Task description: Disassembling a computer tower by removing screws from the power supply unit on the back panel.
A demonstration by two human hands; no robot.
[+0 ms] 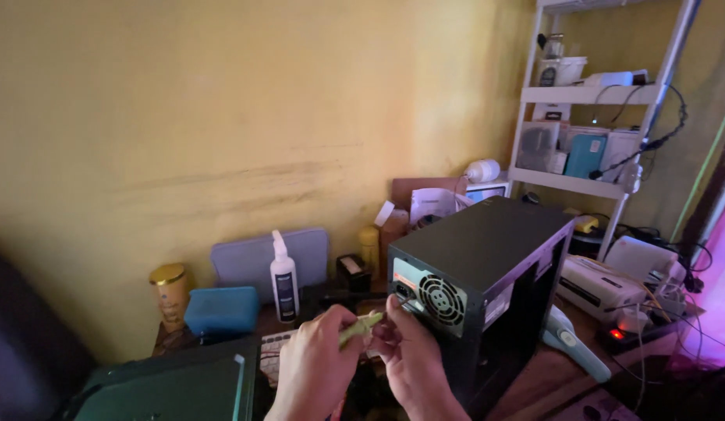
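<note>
Two hands meet low in the view, just in front of the case's rear panel. The left hand [314, 366] has its grip closed on a small pale green tool [361, 327], pinched between thumb and fingers; what kind of tool it is cannot be told. Its long axis runs from the left hand up and to the right, the tip pointing at the right hand [409, 355], which is closed in a pinch at that tip, though anything it holds is too small to see. The right hand is the nearer to the black computer case [487, 288], almost touching the panel beside the round fan grille [442, 300].

The case stands upright on a cluttered wooden bench [534, 390]. Left of the hands lie a white keyboard [275, 347], a white spray bottle [283, 281], a blue pouch [222, 310] and a gold-lidded jar [171, 292]. To the right sits a white printer [600, 284]. Behind is a yellow wall [222, 117], with a white shelf [588, 93] of boxes and cables in the corner.
</note>
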